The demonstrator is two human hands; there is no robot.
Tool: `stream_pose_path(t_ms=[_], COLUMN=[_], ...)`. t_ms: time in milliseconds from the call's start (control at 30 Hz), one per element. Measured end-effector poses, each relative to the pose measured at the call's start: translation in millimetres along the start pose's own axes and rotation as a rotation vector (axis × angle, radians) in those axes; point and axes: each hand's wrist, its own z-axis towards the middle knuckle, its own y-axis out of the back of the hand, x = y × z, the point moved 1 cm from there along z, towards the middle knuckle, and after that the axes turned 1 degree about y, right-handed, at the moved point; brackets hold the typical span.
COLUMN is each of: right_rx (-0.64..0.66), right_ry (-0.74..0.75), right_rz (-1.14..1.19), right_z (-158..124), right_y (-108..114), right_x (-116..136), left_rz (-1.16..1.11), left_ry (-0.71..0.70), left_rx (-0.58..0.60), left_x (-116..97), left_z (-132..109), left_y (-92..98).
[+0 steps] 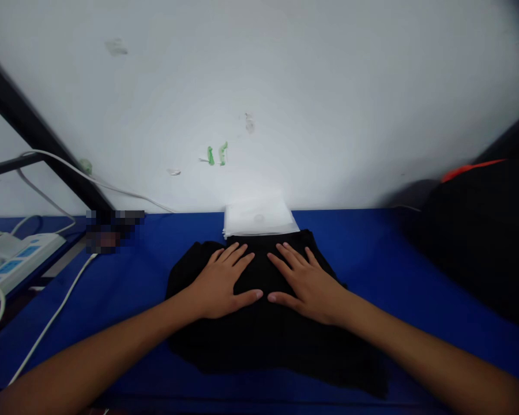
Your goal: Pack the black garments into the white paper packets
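Observation:
A black cloth garment lies spread on the blue tabletop; its exact kind does not show. My left hand rests flat on its left part, fingers spread and pointing away from me. On the right part my right hand lies palm down, its fingers also apart. The two thumbs point at each other with a small gap between them. Just beyond the garment's far edge sits a stack of clear plastic bags against the wall, touching or nearly touching the cloth.
A white power strip with cables is at the left. A white cable runs along the table's left side to a pixelated dark object. At the right bulks a large black item with an orange strip. Behind stands a white wall.

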Motion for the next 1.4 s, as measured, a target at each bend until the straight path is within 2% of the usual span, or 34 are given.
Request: stream_pose_path(t_ms=[167, 400, 500, 567, 600, 667, 767, 833, 900, 1000, 1067, 1200, 1400], right_rx=[-0.023, 0.036, 0.000, -0.037, -0.055, -0.089, -0.146, -0.178, -0.175, -0.045, 0.098, 0.317, 0.403], right_ry=[0.013, 0.006, 0.023, 0.046, 0.060, 0.095, 0.174, 0.248, 0.352, 0.532, 0.570, 0.405, 0.246], right_rz=[0.010, 0.009, 0.020, 0.027, 0.031, 0.048, 0.121, 0.208, 0.287, 0.297, 0.246, 0.199, 0.327], right_z=[-1, 0, 0, -1, -1, -1, -2, -5, -9, -16, -20, -28, -37], right_y=[-1, 6, 5, 3, 2, 1, 6, 14, 23, 33, 38, 48, 64], right_x=[-2, 1, 0, -1, -2, -4, -2, 2, 9, 21, 27, 31, 17], left_rz=[-0.013, 0.012, 0.033, 0.035, 0.013, -0.072, -0.147, -0.107, -0.081, -0.110, -0.123, -0.121, -0.013], left_ry=[-0.021, -0.021, -0.090, -0.178, -0.240, -0.389, -0.566, -0.601, -0.590, -0.562, -0.558, -0.567, -0.496], left_rx=[-0.027, -0.018, -0.164, -0.297, -0.327, -0.265, -0.042, 0.033, 0.043, 0.023, 0.016, 0.006, 0.051], left_x=[2, 1, -2, -8, -11, -20, -31, -36, -38, -40, -40, -39, -48], left_z=[0, -2, -12, -22, -27, -36, -43, -45, -46, -47, -47, -46, -54], left_y=[-1.3, -1.9, 3.7, 11.9, 16.4, 23.2, 25.0, 22.4, 20.2, 20.5, 21.7, 22.6, 29.1])
